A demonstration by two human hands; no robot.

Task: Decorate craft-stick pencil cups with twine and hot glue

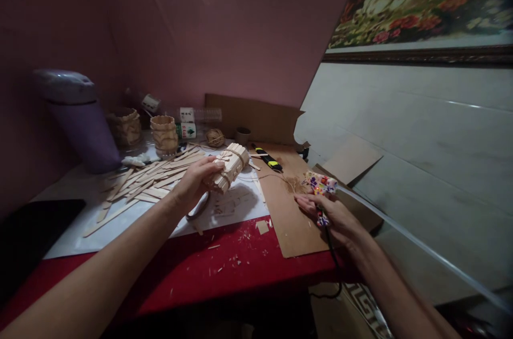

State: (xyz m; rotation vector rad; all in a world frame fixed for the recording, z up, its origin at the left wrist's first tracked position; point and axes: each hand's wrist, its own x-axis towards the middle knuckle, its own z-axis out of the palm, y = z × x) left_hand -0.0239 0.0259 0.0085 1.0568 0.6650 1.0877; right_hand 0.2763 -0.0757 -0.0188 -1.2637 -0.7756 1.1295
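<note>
Quite pale, ribbed wooden cylinder (233, 166)

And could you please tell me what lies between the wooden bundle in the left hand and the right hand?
The head view shows a thin strand of twine between the bundle and right hand, over white paper and brown cardboard.

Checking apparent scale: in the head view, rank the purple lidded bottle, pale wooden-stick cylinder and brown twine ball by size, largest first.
1. Purple lidded bottle
2. Pale wooden-stick cylinder
3. Brown twine ball
Apparent size only.
</note>
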